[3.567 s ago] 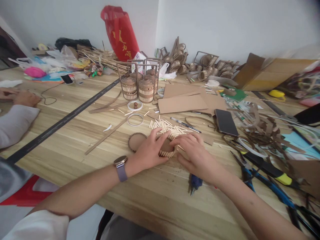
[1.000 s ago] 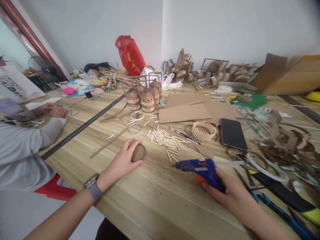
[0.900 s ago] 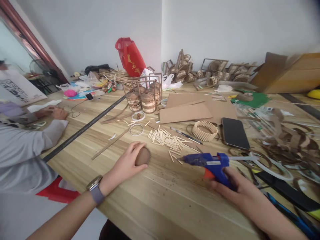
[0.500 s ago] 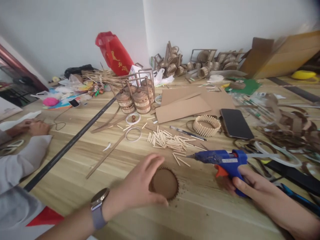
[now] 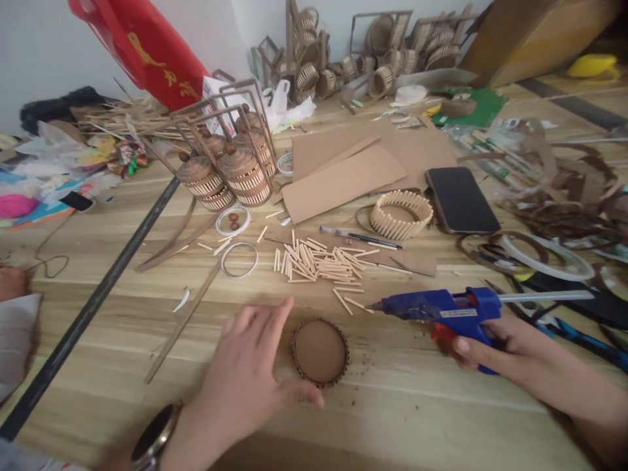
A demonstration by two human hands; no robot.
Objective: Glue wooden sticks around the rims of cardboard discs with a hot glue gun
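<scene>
My left hand (image 5: 250, 366), with a watch (image 5: 156, 435) on its wrist, is spread beside a round brown cardboard disc (image 5: 320, 351) with a notched dark rim. Thumb and fingers are apart, and the hand holds nothing. My right hand (image 5: 510, 350) grips a blue hot glue gun (image 5: 441, 307) by its handle, near the orange trigger. Its nozzle points left, and a pale glue stick (image 5: 547, 296) juts out the back. Beyond the disc lies a pile of short wooden sticks (image 5: 324, 260). A ring of upright sticks on a brown base (image 5: 401, 214) stands behind, to the right.
Lidded stick baskets with handles (image 5: 244, 171) stand back left near a red bag (image 5: 147, 52). Cardboard sheets (image 5: 343, 180), a black phone (image 5: 461, 199), a pen (image 5: 360, 237) and tape rings (image 5: 239, 260) lie around. A dark bar (image 5: 98, 294) crosses the left. Another person's sleeve (image 5: 17, 347) shows at left.
The view has shifted down and closer. My left hand has drawn back to the left from the disc, leaving it fully visible. The glue gun stays in my right hand.
</scene>
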